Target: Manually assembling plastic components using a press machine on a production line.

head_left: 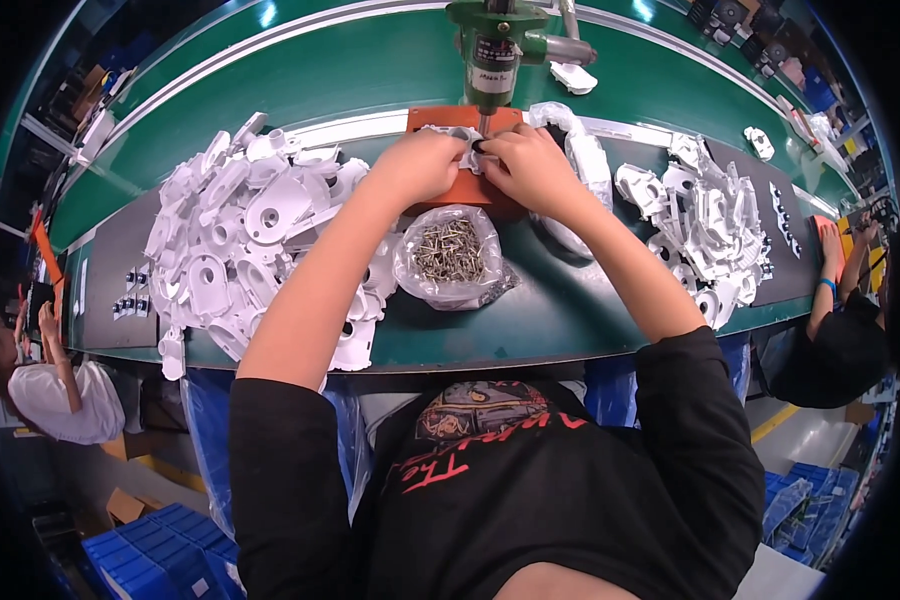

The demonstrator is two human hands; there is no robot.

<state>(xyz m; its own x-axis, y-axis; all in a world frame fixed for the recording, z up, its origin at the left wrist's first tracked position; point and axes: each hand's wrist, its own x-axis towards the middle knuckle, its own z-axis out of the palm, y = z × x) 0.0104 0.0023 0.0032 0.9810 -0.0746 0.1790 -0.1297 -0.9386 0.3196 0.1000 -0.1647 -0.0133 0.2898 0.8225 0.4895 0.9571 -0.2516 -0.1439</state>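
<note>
Beneath the green press head point(493, 65) with its metal rod, a small white plastic part point(473, 160) rests over the orange base point(450, 195). My left hand point(422, 167) is closed on its left side, with the fingertips partly hidden. From the right, my right hand point(536, 167) pinches at the same part, beside a small dark piece point(478, 146). Just in front of the base stands a clear plastic bag point(402, 262) filled with loose metal screws point(450, 250).
White plastic parts are heaped at left point(270, 215) and right point(710, 220). A white plastic-lined container point(590, 165) stands right of the base. Small metal-and-dark pieces lie on dark mats point(110, 325). Behind runs a green belt point(360, 60). Other people work at both sides.
</note>
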